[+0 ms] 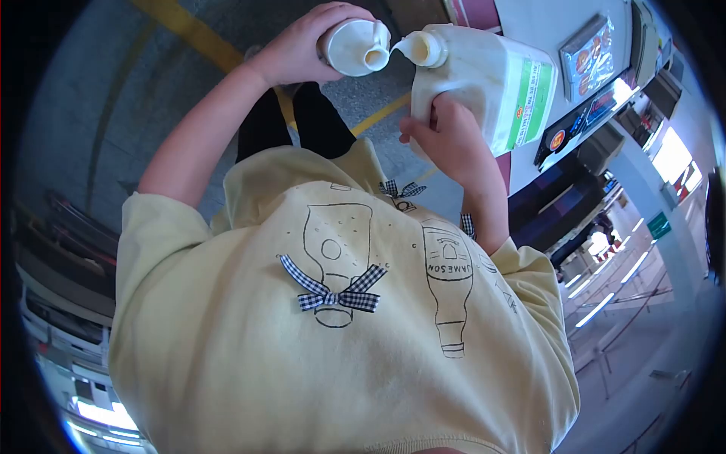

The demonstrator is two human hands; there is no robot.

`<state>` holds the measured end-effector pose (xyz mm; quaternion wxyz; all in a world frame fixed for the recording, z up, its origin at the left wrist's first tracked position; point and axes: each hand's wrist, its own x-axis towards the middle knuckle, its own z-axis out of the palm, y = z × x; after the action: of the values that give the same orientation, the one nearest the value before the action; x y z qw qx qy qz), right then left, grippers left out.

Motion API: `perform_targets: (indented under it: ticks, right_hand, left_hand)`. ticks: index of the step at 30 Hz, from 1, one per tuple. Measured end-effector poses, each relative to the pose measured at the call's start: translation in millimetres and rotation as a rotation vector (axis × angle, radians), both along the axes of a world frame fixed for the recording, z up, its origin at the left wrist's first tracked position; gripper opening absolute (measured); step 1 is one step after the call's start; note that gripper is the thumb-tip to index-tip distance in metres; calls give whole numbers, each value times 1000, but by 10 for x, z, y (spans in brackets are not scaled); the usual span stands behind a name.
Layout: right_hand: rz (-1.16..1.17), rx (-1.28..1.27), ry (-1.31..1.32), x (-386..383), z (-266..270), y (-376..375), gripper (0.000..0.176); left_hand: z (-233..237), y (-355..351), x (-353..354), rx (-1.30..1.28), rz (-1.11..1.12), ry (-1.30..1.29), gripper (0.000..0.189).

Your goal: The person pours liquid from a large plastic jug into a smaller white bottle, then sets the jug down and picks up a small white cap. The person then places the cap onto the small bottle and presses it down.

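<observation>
My left hand (310,45) is wrapped round a small white container (349,47), whose round end with a short spout faces up. My right hand (450,136) grips the handle of a large white jug (473,68) with a green and white label. The jug is tilted on its side, and its open mouth points left at the container's spout. Between mouth and spout is a pale translucent strip (403,51) that looks like liquid. Both hands are in front of my body, above the floor.
A white-topped table (529,30) stands to the right, close to the jug. On it are a plastic-wrapped packet (587,57) and a dark item with an orange round mark (558,141). Yellow lines (193,32) mark the grey floor.
</observation>
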<state>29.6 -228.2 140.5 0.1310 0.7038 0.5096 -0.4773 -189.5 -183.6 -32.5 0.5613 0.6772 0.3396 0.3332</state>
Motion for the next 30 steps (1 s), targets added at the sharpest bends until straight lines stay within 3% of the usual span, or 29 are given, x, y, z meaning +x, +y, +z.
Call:
perform_targets:
  ticks: [8, 12, 14, 17, 24, 30]
  right_hand:
    - [-302, 148, 455, 386, 382, 69, 25]
    - [-312, 165, 514, 715, 561, 148, 22]
    - [-250, 23, 443, 839, 647, 173, 21]
    - [-362, 65, 622, 985, 749, 175, 19]
    - [-347, 137, 662, 1328, 865, 165, 11]
    - [-270, 130, 601, 1499, 978, 178, 19]
  left_hand:
    - [884, 480, 143, 72, -157, 0, 73]
    - [1219, 743, 439, 111, -245, 49, 74]
    - [1398, 871, 569, 114, -309, 83, 74]
    - [1714, 1018, 701, 28, -403, 70, 74]
    - [2302, 1189, 1085, -5, -558, 154, 77]
    - [2574, 1260, 1382, -111, -634, 264, 78]
